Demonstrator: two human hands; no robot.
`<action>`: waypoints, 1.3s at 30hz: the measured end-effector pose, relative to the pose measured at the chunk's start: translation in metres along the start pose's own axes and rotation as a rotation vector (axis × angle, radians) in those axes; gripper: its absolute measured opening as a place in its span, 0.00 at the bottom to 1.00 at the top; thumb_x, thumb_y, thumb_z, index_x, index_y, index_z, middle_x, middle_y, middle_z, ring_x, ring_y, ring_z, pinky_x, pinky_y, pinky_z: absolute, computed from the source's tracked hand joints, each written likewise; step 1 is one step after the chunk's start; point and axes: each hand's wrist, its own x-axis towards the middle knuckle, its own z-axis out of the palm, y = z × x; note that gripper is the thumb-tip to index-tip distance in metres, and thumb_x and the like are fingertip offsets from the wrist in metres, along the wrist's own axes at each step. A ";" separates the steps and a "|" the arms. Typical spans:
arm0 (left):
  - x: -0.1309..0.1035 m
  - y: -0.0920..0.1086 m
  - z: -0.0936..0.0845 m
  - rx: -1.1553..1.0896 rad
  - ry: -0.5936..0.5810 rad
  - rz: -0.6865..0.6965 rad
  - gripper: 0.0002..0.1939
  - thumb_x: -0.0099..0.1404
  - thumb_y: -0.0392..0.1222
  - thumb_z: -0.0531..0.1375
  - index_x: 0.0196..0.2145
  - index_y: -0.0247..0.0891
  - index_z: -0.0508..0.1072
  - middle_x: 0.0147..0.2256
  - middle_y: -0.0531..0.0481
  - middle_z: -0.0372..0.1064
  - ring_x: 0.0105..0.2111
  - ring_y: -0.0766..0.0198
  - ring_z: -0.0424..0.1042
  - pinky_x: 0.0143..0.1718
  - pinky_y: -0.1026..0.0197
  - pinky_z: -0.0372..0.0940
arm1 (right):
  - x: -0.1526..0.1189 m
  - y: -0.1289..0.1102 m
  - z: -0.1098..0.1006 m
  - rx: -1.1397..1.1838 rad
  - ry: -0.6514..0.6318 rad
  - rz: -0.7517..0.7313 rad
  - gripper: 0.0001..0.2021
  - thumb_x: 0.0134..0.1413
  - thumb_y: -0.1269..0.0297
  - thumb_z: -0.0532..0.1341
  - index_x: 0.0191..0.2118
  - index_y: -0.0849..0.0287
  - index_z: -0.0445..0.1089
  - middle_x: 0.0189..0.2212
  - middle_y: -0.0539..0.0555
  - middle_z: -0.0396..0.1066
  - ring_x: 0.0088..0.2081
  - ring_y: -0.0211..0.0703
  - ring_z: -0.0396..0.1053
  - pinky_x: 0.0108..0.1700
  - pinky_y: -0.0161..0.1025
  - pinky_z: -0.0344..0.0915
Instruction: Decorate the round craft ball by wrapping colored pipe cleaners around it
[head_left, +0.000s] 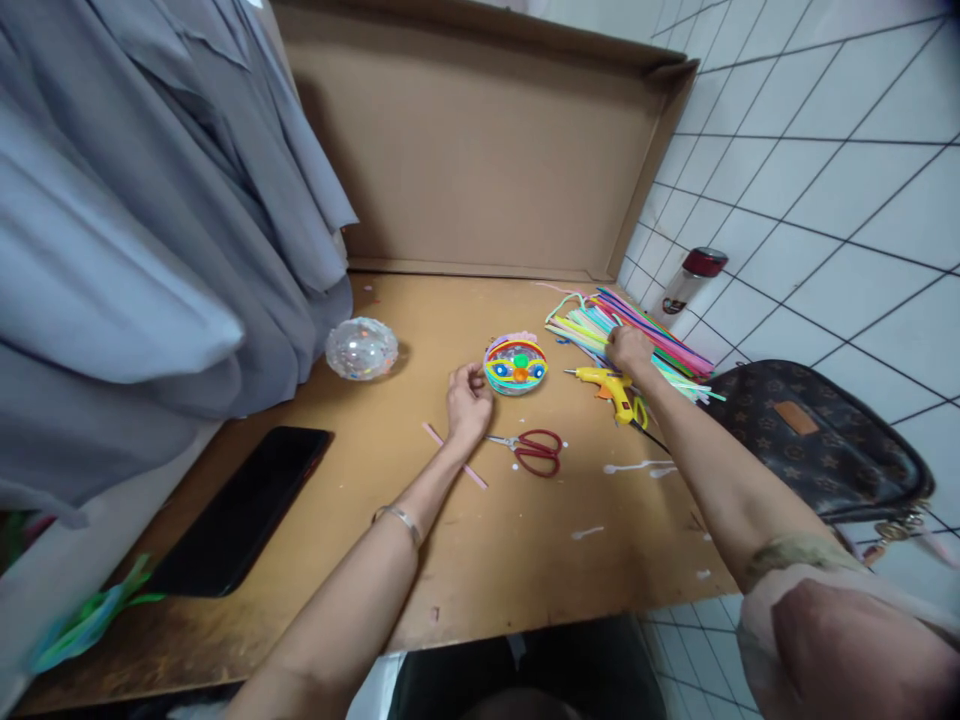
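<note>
My left hand (pixel 469 402) rests on the table with its fingers loosely bent, at the left edge of a clear round ball (pixel 517 364). The ball's front carries coloured strips and a face with blue eyes, an orange piece and a green piece. I cannot tell whether the fingertips touch it. My right hand (pixel 630 350) reaches into a pile of coloured pipe cleaners (pixel 682 352), fingers closed and pointing down among them; the fingertips are partly hidden. Just below this hand lies a yellow glue gun (pixel 611 392). Scissors with red handles (pixel 541 452) lie right of my left wrist.
A clear, speckled ball (pixel 361 349) sits at left by a grey cloth (pixel 165 220). Near the left edge lies a black phone (pixel 244 510). A pink strip (pixel 474 476) passes under my left forearm. A brown bag (pixel 817 440) and a red-capped bottle (pixel 691 280) stand at right.
</note>
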 end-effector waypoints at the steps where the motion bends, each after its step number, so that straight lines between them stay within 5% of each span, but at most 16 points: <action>1: 0.001 -0.001 0.001 -0.005 0.003 -0.003 0.23 0.50 0.29 0.58 0.45 0.38 0.70 0.44 0.44 0.70 0.38 0.62 0.72 0.46 0.56 0.70 | 0.000 0.000 -0.001 0.010 0.000 0.008 0.17 0.56 0.72 0.57 0.50 0.62 0.77 0.48 0.66 0.77 0.51 0.55 0.74 0.46 0.42 0.69; 9: 0.004 0.000 0.002 -0.023 0.005 -0.043 0.23 0.51 0.28 0.59 0.46 0.38 0.70 0.44 0.45 0.70 0.37 0.63 0.71 0.47 0.55 0.70 | -0.005 -0.002 -0.012 0.073 -0.002 0.018 0.17 0.60 0.70 0.56 0.50 0.65 0.77 0.50 0.70 0.75 0.52 0.57 0.73 0.48 0.43 0.67; 14: 0.002 0.010 -0.001 -0.063 0.046 -0.006 0.18 0.55 0.31 0.58 0.45 0.37 0.71 0.46 0.43 0.70 0.35 0.63 0.71 0.47 0.55 0.70 | -0.012 -0.009 -0.035 0.143 0.149 -0.032 0.20 0.68 0.66 0.48 0.49 0.65 0.77 0.47 0.67 0.76 0.49 0.51 0.73 0.46 0.40 0.63; 18: 0.004 0.018 -0.006 -0.107 0.137 0.042 0.16 0.59 0.33 0.56 0.46 0.38 0.70 0.47 0.43 0.70 0.40 0.61 0.72 0.51 0.54 0.68 | -0.033 -0.029 -0.066 0.264 0.329 -0.276 0.20 0.67 0.68 0.47 0.52 0.64 0.74 0.43 0.62 0.78 0.45 0.49 0.72 0.45 0.39 0.63; 21: 0.005 0.022 -0.012 -0.129 0.224 0.081 0.16 0.62 0.35 0.55 0.48 0.38 0.68 0.47 0.42 0.69 0.45 0.59 0.71 0.54 0.54 0.66 | -0.073 -0.052 -0.079 0.208 0.445 -0.569 0.19 0.65 0.69 0.47 0.50 0.60 0.74 0.44 0.61 0.77 0.46 0.50 0.71 0.43 0.39 0.62; 24: 0.002 0.028 -0.019 -0.102 0.303 0.126 0.19 0.63 0.36 0.54 0.52 0.38 0.66 0.50 0.40 0.66 0.45 0.59 0.70 0.54 0.54 0.64 | -0.123 -0.072 -0.074 0.022 0.390 -0.700 0.17 0.63 0.67 0.50 0.47 0.58 0.75 0.40 0.61 0.76 0.42 0.52 0.70 0.36 0.40 0.57; 29: -0.013 0.042 -0.029 0.042 0.318 0.276 0.25 0.63 0.36 0.55 0.58 0.38 0.63 0.57 0.37 0.60 0.58 0.52 0.62 0.62 0.49 0.57 | -0.173 -0.087 -0.049 -0.005 0.333 -0.644 0.17 0.63 0.68 0.51 0.49 0.57 0.75 0.39 0.61 0.77 0.37 0.49 0.70 0.33 0.40 0.52; 35: -0.030 0.060 -0.028 0.307 0.098 0.473 0.22 0.65 0.38 0.55 0.57 0.41 0.68 0.61 0.37 0.60 0.63 0.47 0.57 0.66 0.42 0.46 | -0.186 -0.092 -0.035 0.030 0.316 -0.677 0.17 0.64 0.68 0.51 0.47 0.58 0.76 0.39 0.61 0.78 0.39 0.50 0.72 0.35 0.40 0.54; 39: -0.031 0.059 -0.030 0.396 0.088 0.500 0.25 0.62 0.37 0.55 0.58 0.39 0.67 0.62 0.34 0.60 0.63 0.44 0.57 0.65 0.39 0.46 | -0.159 -0.075 -0.044 0.070 0.345 -0.577 0.18 0.64 0.69 0.49 0.50 0.59 0.75 0.43 0.61 0.78 0.42 0.51 0.72 0.38 0.40 0.58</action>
